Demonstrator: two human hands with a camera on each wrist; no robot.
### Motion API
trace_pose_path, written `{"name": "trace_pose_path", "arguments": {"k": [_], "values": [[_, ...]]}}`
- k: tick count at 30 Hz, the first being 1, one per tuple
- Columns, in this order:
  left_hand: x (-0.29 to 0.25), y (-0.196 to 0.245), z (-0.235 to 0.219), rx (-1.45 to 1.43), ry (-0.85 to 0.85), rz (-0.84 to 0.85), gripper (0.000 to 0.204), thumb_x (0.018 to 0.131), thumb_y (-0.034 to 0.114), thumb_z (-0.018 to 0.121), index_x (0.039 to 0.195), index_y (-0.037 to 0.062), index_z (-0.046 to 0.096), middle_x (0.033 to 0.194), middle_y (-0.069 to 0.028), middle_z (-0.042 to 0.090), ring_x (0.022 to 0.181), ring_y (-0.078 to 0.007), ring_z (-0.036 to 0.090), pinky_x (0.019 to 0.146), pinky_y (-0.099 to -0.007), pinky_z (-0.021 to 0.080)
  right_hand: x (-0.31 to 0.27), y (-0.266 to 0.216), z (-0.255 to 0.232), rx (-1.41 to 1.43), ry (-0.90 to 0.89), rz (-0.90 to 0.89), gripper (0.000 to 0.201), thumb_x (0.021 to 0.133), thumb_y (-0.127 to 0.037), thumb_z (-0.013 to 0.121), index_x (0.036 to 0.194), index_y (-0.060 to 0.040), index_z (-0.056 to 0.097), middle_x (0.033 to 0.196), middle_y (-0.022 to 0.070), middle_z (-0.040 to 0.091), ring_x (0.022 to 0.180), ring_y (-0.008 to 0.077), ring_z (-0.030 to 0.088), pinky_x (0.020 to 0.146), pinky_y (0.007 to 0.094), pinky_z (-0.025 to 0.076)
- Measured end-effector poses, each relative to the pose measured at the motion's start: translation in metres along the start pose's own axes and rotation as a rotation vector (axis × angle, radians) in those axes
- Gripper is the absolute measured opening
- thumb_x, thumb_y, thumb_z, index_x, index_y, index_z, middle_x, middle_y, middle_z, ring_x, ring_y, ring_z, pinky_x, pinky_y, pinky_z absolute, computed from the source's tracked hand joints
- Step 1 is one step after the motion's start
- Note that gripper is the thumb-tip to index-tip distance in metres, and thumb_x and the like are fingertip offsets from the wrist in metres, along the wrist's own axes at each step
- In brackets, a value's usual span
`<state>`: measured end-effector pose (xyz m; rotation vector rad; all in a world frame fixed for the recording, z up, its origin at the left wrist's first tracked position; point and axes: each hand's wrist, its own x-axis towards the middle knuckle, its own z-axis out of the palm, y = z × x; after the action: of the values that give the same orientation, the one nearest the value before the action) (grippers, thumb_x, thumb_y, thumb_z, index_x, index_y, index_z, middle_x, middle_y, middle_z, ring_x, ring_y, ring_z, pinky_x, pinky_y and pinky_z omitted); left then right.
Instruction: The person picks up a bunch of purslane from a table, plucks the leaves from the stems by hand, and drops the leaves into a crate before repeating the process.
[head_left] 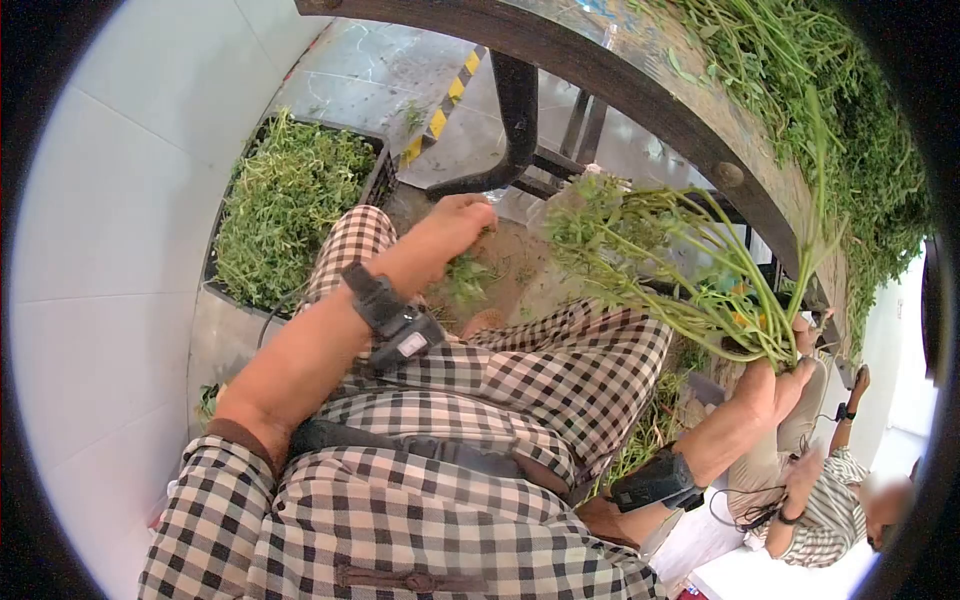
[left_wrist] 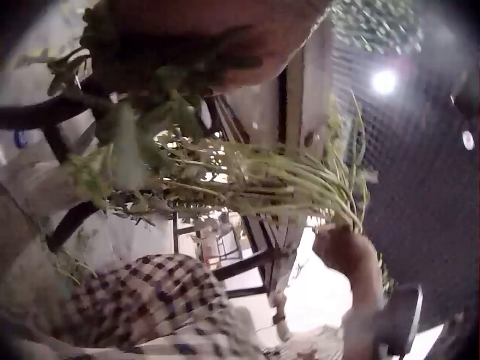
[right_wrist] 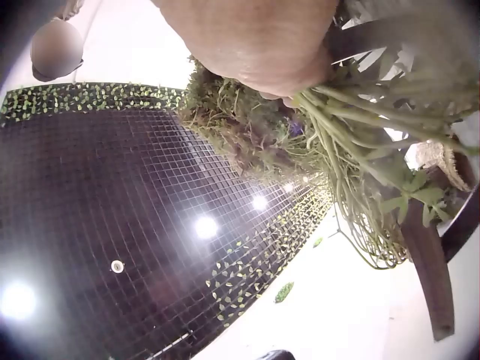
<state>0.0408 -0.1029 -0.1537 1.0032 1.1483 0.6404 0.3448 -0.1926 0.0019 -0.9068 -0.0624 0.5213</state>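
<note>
My right hand (head_left: 772,388) grips a bunch of long-stemmed leafy greens (head_left: 690,285) by the stem ends. The stems spread leftward from it, with their leafy tops near the middle of the head view. My left hand (head_left: 452,235) is to the left, over the lap and apart from the bunch. Its fingers are curled around a small leafy sprig (head_left: 466,280), whose leaves hang below the hand. In the left wrist view, dark leaves (left_wrist: 127,142) show close beneath that hand. The right wrist view shows the stems (right_wrist: 337,135) coming out below the right hand.
A black crate (head_left: 384,170) heaped with picked greens (head_left: 290,210) stands at the left by the wall. A round-edged table (head_left: 640,85) carries a large pile of greens (head_left: 860,150). Another person (head_left: 830,500) sits at the right. Striped tape (head_left: 438,122) marks the floor.
</note>
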Motion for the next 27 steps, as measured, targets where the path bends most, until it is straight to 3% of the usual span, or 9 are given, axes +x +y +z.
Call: {"name": "trace_pose_path", "arguments": {"k": [3, 5, 9, 12, 15, 16, 19, 22, 27], "values": [[-0.005, 0.001, -0.005, -0.065, -0.117, -0.098, 0.017, 0.081, 0.02, 0.051, 0.085, 0.0048, 0.057, 0.064, 0.0015, 0.049, 0.057, -0.0097, 0.044, 0.053, -0.0256, 0.036, 0.043, -0.008, -0.056, 0.318, -0.7, 0.276, 0.041, 0.095, -0.028, 0.033, 0.109, 0.0059, 0.051, 0.111, 0.0156, 0.053, 0.103, 0.0275, 0.048, 0.097, 0.0456, 0.034], [-0.014, 0.012, 0.009, -0.056, -0.188, -0.087, 0.009, 0.081, 0.015, 0.05, 0.082, 0.0066, 0.053, 0.06, 0.0022, 0.043, 0.056, -0.0077, 0.041, 0.052, -0.0243, 0.033, 0.038, 0.002, -0.051, 0.362, -0.818, 0.367, 0.038, 0.094, -0.025, 0.037, 0.11, 0.0067, 0.05, 0.109, 0.0165, 0.053, 0.103, 0.0287, 0.048, 0.096, 0.0456, 0.035], [-0.026, 0.031, 0.024, 0.217, -0.409, 0.247, 0.019, 0.079, 0.015, 0.056, 0.091, 0.0007, 0.059, 0.072, -0.0039, 0.061, 0.065, -0.0138, 0.055, 0.061, -0.0286, 0.044, 0.025, 0.0, -0.038, 0.259, -0.67, 0.336, 0.046, 0.094, -0.034, 0.033, 0.109, 0.0057, 0.049, 0.102, 0.0164, 0.054, 0.1, 0.0289, 0.048, 0.096, 0.048, 0.033], [-0.038, 0.037, 0.04, 0.317, -0.779, 0.556, 0.024, 0.079, 0.015, 0.054, 0.097, -0.0004, 0.06, 0.085, -0.0134, 0.065, 0.076, -0.0225, 0.062, 0.07, -0.0321, 0.047, 0.017, -0.001, -0.029, 0.388, -0.509, 0.411, 0.056, 0.091, -0.049, 0.031, 0.106, 0.0027, 0.048, 0.09, 0.0158, 0.052, 0.094, 0.0304, 0.048, 0.094, 0.0514, 0.032], [-0.044, 0.035, 0.052, 0.525, -0.703, 0.57, 0.026, 0.079, 0.014, 0.052, 0.101, 0.0001, 0.059, 0.089, -0.0206, 0.062, 0.083, -0.0317, 0.06, 0.074, -0.0361, 0.046, 0.01, 0.007, -0.021, 0.473, -0.458, 0.45, 0.046, 0.09, -0.045, 0.04, 0.099, -0.0013, 0.049, 0.079, 0.008, 0.047, 0.081, 0.0245, 0.046, 0.083, 0.0442, 0.038], [-0.05, 0.04, 0.053, 0.625, -0.572, 0.492, 0.025, 0.08, 0.012, 0.052, 0.101, 0.0001, 0.058, 0.09, -0.0219, 0.06, 0.085, -0.0372, 0.057, 0.076, -0.0386, 0.046, 0.01, 0.009, -0.019, 0.404, -0.41, 0.408, 0.042, 0.09, -0.044, 0.042, 0.097, -0.0025, 0.049, 0.076, 0.006, 0.044, 0.078, 0.0224, 0.045, 0.079, 0.0418, 0.038], [-0.039, 0.018, 0.062, 0.485, -0.265, 0.637, 0.025, 0.076, 0.013, 0.055, 0.095, -0.0021, 0.06, 0.09, -0.0222, 0.061, 0.087, -0.0358, 0.058, 0.075, -0.0408, 0.046, 0.005, 0.012, -0.014, 0.291, -0.363, 0.322, 0.037, 0.089, -0.041, 0.046, 0.092, -0.0041, 0.047, 0.074, 0.0042, 0.042, 0.071, 0.0187, 0.042, 0.073, 0.0373, 0.038], [-0.035, 0.018, 0.065, 0.383, -0.223, 0.637, 0.029, 0.076, 0.015, 0.058, 0.098, -0.0035, 0.058, 0.096, -0.023, 0.06, 0.092, -0.0363, 0.057, 0.078, -0.0394, 0.045, -0.015, 0.012, 0.002, 0.48, -0.345, 0.469, 0.037, 0.088, -0.041, 0.047, 0.09, -0.0042, 0.046, 0.076, 0.0044, 0.043, 0.07, 0.0173, 0.042, 0.073, 0.0357, 0.038], [-0.031, 0.025, 0.06, 0.244, -0.325, 0.563, 0.028, 0.078, 0.021, 0.06, 0.093, -0.0032, 0.06, 0.087, -0.0171, 0.063, 0.082, -0.0237, 0.06, 0.074, -0.0327, 0.046, -0.022, 0.013, 0.007, 0.603, -0.378, 0.567, 0.036, 0.088, -0.04, 0.047, 0.09, -0.0041, 0.045, 0.078, 0.0047, 0.043, 0.069, 0.0172, 0.042, 0.074, 0.0359, 0.039]]}}
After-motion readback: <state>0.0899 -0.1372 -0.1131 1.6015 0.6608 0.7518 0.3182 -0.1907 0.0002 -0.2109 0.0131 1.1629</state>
